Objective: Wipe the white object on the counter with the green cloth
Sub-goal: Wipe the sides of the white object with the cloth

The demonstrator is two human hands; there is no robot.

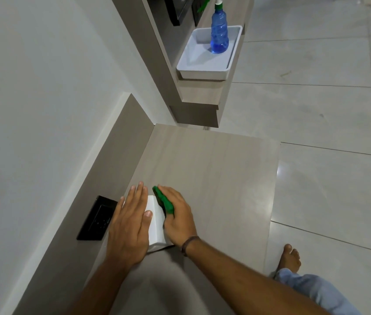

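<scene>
Both forearms reach in from the bottom edge, bare to the wrist. The left hand [130,226] lies palm down and flat, fingers straight and close together pointing away from the body, thumb stretched out to the right; it closes on nothing. The right hand [178,218] sits just beside it, turned on its side with the knuckles up and the fingers curled inward in a grip on the green cloth [164,202]. A dark band circles the right wrist. A bare foot and a pale trouser leg show at lower right.
</scene>
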